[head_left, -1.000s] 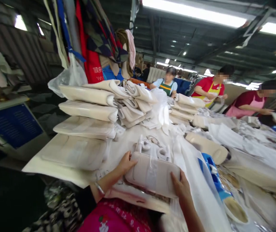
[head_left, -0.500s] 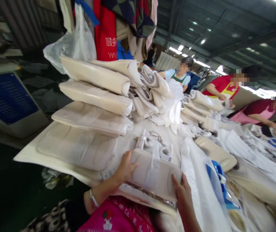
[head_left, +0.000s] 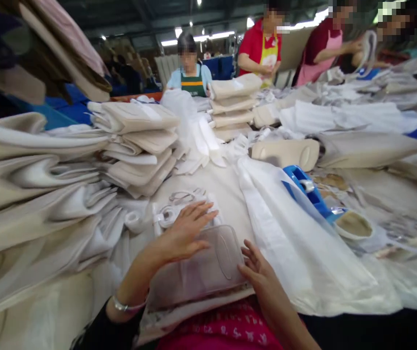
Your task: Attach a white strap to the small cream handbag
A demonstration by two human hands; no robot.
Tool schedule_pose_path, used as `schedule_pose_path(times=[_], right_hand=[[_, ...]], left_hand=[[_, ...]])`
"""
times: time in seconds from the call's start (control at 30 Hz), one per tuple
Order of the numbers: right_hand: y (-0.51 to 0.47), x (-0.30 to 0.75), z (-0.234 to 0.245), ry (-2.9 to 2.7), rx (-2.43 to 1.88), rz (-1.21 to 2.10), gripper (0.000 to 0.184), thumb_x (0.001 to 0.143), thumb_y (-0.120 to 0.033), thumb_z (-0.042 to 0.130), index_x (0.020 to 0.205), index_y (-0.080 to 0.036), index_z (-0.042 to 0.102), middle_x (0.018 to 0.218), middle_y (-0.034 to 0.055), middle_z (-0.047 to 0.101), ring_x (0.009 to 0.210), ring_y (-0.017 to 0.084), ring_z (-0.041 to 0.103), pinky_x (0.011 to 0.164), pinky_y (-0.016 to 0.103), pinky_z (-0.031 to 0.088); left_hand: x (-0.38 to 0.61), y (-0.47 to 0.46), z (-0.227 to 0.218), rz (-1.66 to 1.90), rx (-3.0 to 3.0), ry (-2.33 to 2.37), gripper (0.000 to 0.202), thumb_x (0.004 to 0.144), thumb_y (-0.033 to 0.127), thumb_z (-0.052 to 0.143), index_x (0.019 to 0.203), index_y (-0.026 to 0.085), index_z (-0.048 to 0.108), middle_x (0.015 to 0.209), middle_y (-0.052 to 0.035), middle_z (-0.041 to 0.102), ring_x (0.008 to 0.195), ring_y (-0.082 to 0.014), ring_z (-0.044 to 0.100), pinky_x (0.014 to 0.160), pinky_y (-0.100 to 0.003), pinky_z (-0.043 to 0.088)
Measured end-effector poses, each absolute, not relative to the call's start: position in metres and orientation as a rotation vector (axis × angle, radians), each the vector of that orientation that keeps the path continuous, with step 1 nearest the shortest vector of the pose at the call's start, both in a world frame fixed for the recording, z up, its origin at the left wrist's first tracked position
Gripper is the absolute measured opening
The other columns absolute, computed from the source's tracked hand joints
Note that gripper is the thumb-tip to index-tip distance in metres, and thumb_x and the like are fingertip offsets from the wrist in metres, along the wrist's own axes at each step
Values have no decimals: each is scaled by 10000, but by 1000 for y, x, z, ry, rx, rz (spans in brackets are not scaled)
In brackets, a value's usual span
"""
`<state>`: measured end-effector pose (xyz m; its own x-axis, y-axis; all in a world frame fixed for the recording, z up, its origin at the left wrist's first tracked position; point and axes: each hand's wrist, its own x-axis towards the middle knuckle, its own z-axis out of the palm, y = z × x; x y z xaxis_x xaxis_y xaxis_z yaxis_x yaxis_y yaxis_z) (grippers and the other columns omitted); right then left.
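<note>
Beige piles (head_left: 37,204): two, at ten and eleven o'clock.
Left hand (head_left: 184,231): fingers spread above one beige bag (head_left: 208,267), lying at twelve.
Work surface (head_left: 217,187): ran beyond the bag's far edge toward twelve.
Pink apron (head_left: 226,328): six o'clock; white lettering, unreadable.
Right hand (head_left: 261,272): apart from my left, fingers loose by the bag's right edge; contact I couldn't tell.
Blue dispenser (head_left: 318,204): one, at one o'clock.

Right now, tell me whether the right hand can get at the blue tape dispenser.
Probably yes: the right hand looks open, and only low-lying white sheeting spreads between it and the blue tape dispenser, with nothing tall standing across the way.
</note>
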<state>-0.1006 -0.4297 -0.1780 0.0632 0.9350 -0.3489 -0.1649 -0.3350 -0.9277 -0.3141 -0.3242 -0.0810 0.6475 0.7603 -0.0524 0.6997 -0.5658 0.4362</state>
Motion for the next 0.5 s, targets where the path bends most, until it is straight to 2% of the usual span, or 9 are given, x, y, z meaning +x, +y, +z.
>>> schedule_pose_path(times=[0.07,0.13,0.27,0.37,0.5], right_hand=[[-425,-97,-178,-693,-1311,1573,864,701,-415,687,1457,-174,345,1296,196,576,1168,312,589,987,501,470],[-419,-93,-178,-561,-1235,1681,948,666,-386,698,1477,-152,267,1263,195,578,1126,294,603,997,496,454],[-406,-87,-180,-419,-1121,1793,1079,614,-360,711,1487,-132,120,1247,186,547,1049,243,615,1009,472,443],[-397,-88,-187,-370,-1076,1844,1121,596,-331,737,1489,-155,83,1213,160,541,1025,225,618,996,454,454],[-383,-95,-194,-363,-1041,1842,1135,598,-366,761,1497,-210,86,1151,110,550,986,216,618,920,419,486]], left_hand=[[-291,-292,-76,-131,2457,963,799,739,486,727,1429,277,385,1562,-90,366,1487,-286,231,1246,-529,172],[-272,-266,-80,-282,2453,895,846,699,553,738,1417,253,407,1521,-100,434,1484,-291,248,1250,-539,116],[-251,-235,-100,-349,2475,829,779,688,633,697,1336,239,517,1423,-98,555,1442,-276,346,1255,-518,75],[-249,-230,-111,-381,2472,781,779,673,690,663,1306,252,548,1360,-94,609,1375,-266,445,1253,-502,85],[-251,-231,-115,-364,2465,740,821,640,697,690,1332,291,518,1348,-73,612,1321,-279,489,1243,-507,89]])
